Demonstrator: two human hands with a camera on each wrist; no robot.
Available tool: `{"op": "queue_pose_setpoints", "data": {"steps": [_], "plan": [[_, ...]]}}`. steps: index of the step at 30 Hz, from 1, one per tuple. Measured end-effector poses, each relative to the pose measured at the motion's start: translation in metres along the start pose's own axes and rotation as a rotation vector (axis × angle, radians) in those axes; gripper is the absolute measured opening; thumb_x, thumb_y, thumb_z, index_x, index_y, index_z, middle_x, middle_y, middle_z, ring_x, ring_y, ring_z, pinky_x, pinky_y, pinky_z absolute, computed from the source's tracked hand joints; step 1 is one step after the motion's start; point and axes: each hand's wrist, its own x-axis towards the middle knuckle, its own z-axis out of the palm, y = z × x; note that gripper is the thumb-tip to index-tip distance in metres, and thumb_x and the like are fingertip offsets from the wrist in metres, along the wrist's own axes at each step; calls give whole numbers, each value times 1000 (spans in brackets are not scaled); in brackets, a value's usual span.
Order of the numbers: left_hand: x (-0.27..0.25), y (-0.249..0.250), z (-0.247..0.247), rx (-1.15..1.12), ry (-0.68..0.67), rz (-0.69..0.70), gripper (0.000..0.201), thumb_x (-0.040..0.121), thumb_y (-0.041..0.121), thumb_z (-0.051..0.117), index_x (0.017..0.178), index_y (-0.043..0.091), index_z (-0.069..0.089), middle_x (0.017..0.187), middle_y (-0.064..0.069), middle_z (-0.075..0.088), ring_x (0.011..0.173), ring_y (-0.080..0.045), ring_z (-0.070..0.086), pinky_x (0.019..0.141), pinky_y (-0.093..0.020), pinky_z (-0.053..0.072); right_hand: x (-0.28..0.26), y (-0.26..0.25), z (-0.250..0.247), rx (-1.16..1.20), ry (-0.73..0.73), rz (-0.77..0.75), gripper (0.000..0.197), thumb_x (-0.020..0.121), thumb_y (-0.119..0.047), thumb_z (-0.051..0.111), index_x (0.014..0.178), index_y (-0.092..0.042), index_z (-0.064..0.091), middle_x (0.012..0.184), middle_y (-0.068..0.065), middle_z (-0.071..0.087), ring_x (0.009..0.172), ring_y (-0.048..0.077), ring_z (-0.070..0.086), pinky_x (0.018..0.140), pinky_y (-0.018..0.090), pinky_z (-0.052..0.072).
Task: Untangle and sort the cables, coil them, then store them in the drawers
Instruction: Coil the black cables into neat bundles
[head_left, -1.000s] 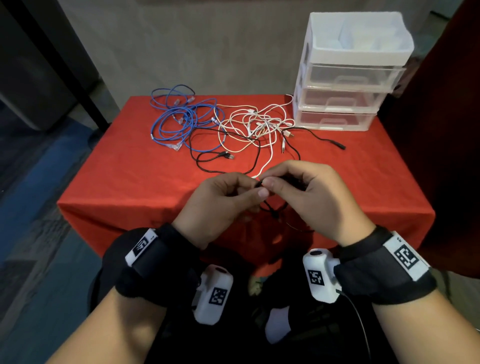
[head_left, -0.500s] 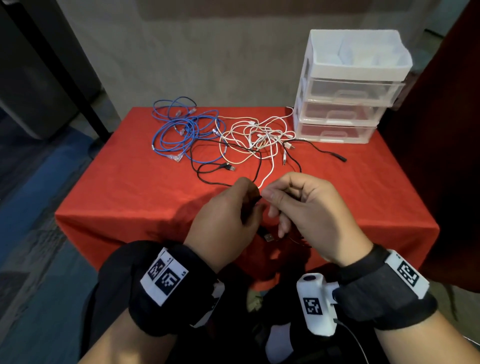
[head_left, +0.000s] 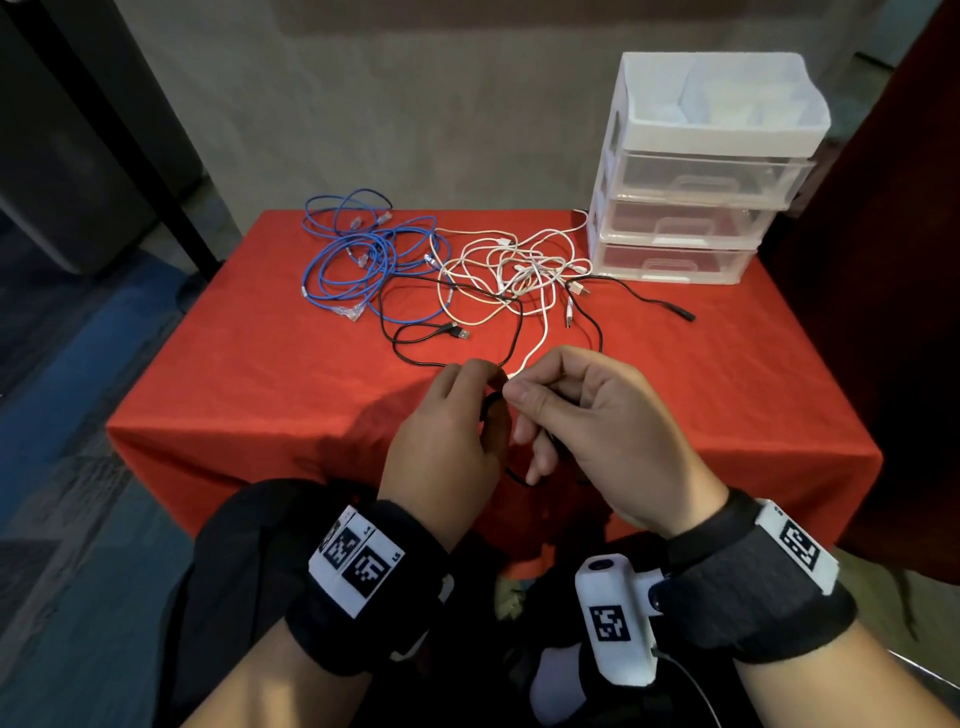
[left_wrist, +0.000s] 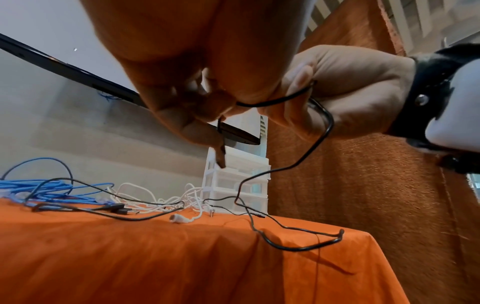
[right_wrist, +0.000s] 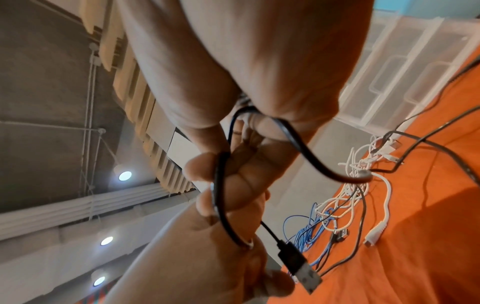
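Both hands meet over the front edge of the red table (head_left: 260, 395). My left hand (head_left: 480, 382) has its fingers curled round a loop of the black cable (right_wrist: 221, 185), whose USB plug (right_wrist: 298, 261) hangs by its palm. My right hand (head_left: 524, 397) pinches the same black cable (left_wrist: 322, 131) right beside it. From the hands the cable runs back into the tangle. Blue cables (head_left: 363, 260) lie at the back left and white cables (head_left: 519, 265) in the middle. The white drawer unit (head_left: 696, 171) stands at the back right with all three clear drawers closed.
A second black lead with a barrel plug (head_left: 680, 312) lies in front of the drawers. Another black USB plug (head_left: 457, 331) rests mid-table. A dark red curtain (head_left: 883, 260) hangs close on the right, and the floor drops away on the left.
My left hand has turned so its back faces me and has curled over the black cable. The right hand has stayed against it, still pinching the cable.
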Motion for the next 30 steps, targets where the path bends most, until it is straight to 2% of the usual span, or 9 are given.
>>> {"op": "queue_pose_setpoints", "data": {"steps": [3,6,8,11,14,19,24,27,30], "plan": [[1,-5,-3,-234,-72,-4,11,96,20,57,92,11,63,88,-1,62,81,-20,61,74,-45,51,0,-2,-8,-11,34,-14,10,97,-8,65,89,-3,62,66,11,61,41,21,44,43,34,43],[2,7,-16,-831,-278,-349,25,101,25,58,86,5,60,79,-9,65,73,-18,60,70,-38,52,0,-5,-16,-36,40,-36,10,96,-10,66,86,-9,65,66,9,63,45,20,45,44,31,42],[3,19,-23,-1224,-345,-582,28,100,29,53,86,6,58,75,-8,61,69,-17,61,70,-31,55,0,-8,-17,-37,31,-49,8,95,-9,66,88,-6,65,68,9,64,49,23,48,47,28,45],[8,30,-29,-1500,-399,-777,28,101,35,46,81,16,52,65,3,43,55,-10,50,69,-28,56,1,-10,-13,-35,47,-73,10,97,-7,63,91,2,62,69,9,63,53,25,49,49,27,46],[10,36,-27,-1591,-448,-798,28,103,35,42,82,18,51,60,7,26,47,-7,32,69,-27,52,3,-12,-9,-19,95,-83,12,99,-8,61,89,-1,61,69,9,61,51,22,48,45,29,46],[11,37,-26,-1658,-471,-776,25,101,26,38,87,14,54,56,6,22,48,-9,29,72,-27,51,4,-12,-6,92,142,-25,17,99,-15,63,83,-9,62,72,10,60,51,18,48,42,26,43],[13,28,-36,-1586,-402,-796,19,94,22,41,83,16,55,57,10,18,41,-5,20,54,-20,37,4,-10,-11,-4,116,16,13,97,-20,67,88,-10,67,70,9,65,50,18,51,42,23,38],[12,23,-47,-1639,-301,-781,18,98,21,41,86,17,53,57,11,29,38,-4,26,52,-16,41,6,-8,-23,-146,74,25,16,99,-19,64,92,-5,66,65,5,64,45,13,39,42,21,29],[13,22,-53,-1619,-212,-742,17,100,22,41,88,18,51,75,8,65,50,-1,47,61,-17,53,4,1,-25,-425,-14,11,19,103,-23,59,90,-15,70,64,-1,66,49,11,46,47,25,36]]}}
